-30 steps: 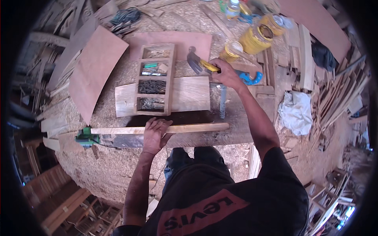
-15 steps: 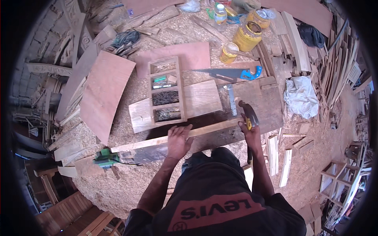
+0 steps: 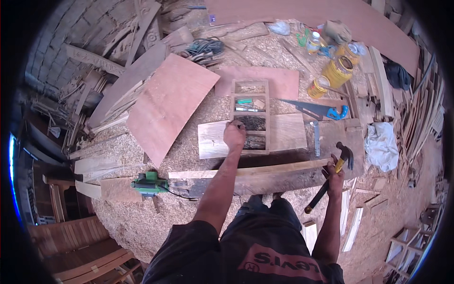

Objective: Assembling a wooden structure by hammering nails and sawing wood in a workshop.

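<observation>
Hands were well apart. The left hand (image 3: 235, 135) was at the left side of the compartmented wooden box (image 3: 267, 113), by the dark nails (image 3: 254, 124); whether its fingers pinched anything could not be told. The right hand (image 3: 335, 179) was closed around the hammer (image 3: 339, 165), near the right end of the wood strip (image 3: 279, 168) lying along the bench (image 3: 355, 139). Judged risks: pricked fingertips from groping among loose points; nails spilling if the box rim were pulled; the strip shifting, should the left forearm or hammer knock it.
</observation>
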A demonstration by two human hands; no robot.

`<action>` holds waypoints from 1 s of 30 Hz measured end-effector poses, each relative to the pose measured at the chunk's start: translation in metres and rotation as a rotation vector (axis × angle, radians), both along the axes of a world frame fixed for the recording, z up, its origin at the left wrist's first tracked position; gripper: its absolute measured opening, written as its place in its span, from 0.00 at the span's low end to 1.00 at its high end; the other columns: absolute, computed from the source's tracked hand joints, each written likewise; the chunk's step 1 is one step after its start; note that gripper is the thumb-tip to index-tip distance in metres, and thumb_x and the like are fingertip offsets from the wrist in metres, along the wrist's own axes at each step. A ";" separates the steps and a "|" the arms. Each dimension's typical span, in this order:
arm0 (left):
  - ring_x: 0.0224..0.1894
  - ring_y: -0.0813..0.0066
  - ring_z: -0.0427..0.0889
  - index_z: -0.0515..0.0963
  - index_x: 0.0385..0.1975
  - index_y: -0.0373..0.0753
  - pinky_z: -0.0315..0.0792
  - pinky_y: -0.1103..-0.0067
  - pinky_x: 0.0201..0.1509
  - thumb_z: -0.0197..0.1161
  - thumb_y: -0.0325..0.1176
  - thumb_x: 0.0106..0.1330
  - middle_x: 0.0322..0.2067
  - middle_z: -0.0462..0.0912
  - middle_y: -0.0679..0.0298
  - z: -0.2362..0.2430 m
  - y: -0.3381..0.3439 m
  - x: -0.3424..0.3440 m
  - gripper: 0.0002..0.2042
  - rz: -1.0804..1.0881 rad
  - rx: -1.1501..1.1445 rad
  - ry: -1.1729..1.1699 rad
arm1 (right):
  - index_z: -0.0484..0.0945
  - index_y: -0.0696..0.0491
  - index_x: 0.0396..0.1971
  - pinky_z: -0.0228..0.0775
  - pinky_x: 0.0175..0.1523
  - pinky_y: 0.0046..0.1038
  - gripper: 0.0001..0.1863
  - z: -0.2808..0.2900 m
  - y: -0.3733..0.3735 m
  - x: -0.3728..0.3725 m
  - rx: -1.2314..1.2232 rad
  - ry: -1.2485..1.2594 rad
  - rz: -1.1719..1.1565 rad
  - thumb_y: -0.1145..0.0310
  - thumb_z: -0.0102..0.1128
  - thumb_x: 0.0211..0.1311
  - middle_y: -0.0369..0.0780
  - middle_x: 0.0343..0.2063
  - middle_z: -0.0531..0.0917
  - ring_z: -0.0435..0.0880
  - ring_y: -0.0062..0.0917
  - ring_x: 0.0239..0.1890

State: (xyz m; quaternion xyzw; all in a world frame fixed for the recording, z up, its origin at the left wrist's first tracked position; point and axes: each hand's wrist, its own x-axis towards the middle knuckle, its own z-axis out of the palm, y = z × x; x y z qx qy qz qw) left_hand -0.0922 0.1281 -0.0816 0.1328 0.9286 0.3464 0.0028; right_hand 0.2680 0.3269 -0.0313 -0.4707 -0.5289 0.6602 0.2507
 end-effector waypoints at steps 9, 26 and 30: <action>0.37 0.53 0.88 0.80 0.39 0.39 0.78 0.61 0.43 0.63 0.33 0.68 0.30 0.87 0.53 0.006 0.002 0.006 0.06 0.173 0.510 0.010 | 0.71 0.48 0.68 0.75 0.51 0.30 0.27 -0.001 0.005 0.009 -0.034 0.006 0.058 0.61 0.61 0.71 0.34 0.46 0.80 0.80 0.22 0.47; 0.37 0.76 0.83 0.83 0.43 0.30 0.76 0.80 0.44 0.68 0.32 0.69 0.37 0.86 0.60 0.097 0.012 0.146 0.11 -0.228 0.736 -0.600 | 0.76 0.48 0.62 0.79 0.42 0.26 0.22 -0.013 0.012 -0.009 -0.052 0.069 0.080 0.62 0.64 0.70 0.33 0.39 0.84 0.86 0.21 0.38; 0.34 0.80 0.77 0.86 0.36 0.31 0.71 0.82 0.42 0.69 0.31 0.69 0.32 0.83 0.66 0.085 0.039 0.189 0.08 -0.448 0.625 -0.204 | 0.78 0.46 0.60 0.76 0.39 0.23 0.20 -0.017 0.007 -0.009 -0.067 0.127 0.120 0.63 0.64 0.70 0.31 0.38 0.83 0.85 0.19 0.34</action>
